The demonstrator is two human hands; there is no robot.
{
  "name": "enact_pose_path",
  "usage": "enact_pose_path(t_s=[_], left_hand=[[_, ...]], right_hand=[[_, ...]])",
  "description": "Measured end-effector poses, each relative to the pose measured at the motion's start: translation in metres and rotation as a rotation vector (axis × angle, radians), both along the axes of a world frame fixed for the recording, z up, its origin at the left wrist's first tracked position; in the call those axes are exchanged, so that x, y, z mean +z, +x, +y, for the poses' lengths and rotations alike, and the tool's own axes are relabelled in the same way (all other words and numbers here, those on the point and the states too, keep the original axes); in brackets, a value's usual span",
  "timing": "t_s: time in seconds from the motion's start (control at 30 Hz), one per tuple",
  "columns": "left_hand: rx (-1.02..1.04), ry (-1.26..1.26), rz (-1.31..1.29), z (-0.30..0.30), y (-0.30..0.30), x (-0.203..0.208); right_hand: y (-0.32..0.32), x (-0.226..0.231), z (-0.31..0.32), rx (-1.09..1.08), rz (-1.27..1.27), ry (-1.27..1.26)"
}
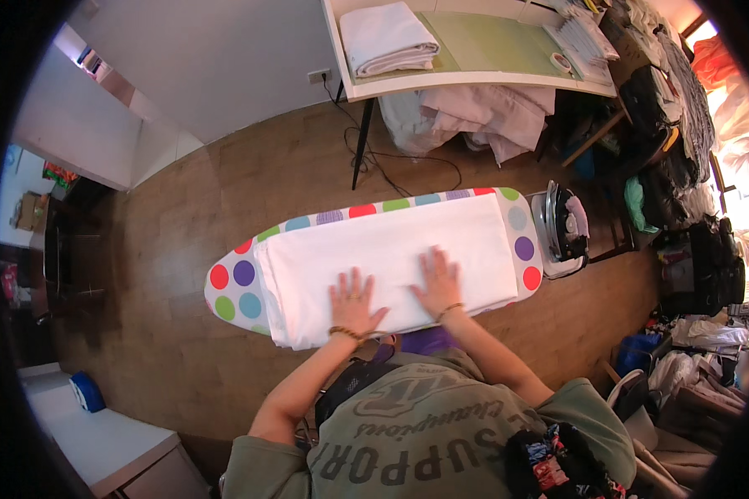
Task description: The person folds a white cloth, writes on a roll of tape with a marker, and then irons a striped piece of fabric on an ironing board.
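A folded white cloth [474,241] lies lengthwise over most of an ironing board [245,303] with a cover of coloured dots. My left hand [354,306] rests flat on the cloth near its front edge, fingers spread. To its right, my right hand [438,285] also lies flat on the cloth, fingers apart. Neither hand holds anything. At the board's right end an iron [567,223] stands on a metal rest, apart from both hands.
Beyond the board is a white table [474,79] bearing a folded stack of white cloth [389,40] and a tape roll [561,62]. White fabric [491,116] bulges underneath. A cord [391,158] trails over the floor. Bags [699,262] crowd the right; a white cabinet [133,441] stands front left.
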State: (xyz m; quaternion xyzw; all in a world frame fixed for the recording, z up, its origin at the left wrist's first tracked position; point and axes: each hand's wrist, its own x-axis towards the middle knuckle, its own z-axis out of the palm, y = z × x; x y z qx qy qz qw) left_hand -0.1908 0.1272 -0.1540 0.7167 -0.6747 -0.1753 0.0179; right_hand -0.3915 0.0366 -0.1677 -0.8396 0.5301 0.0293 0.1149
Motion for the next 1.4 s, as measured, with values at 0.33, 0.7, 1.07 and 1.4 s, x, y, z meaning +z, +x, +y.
enact_pose_path(t_s=[0.33, 0.7, 1.07, 1.4], left_hand=[[0.471, 0.050, -0.280, 0.059, 0.055, 0.015], [0.340, -0.069, 0.117, -0.127, -0.143, 0.007], [0.881, -0.123, 1.269, -0.174, -0.151, 0.022], [0.802, 0.025, 2.193, 0.057, -0.167, -0.021]], right_hand=[[-0.174, -0.010, -0.069, -0.520, -0.437, 0.129], [-0.172, 0.067, -0.098, -0.551, -1.302, 1.253], [-0.149, 0.102, -0.089, -0.199, -1.287, 1.176], [-0.039, 0.117, -0.032, 0.004, -1.277, 1.144]])
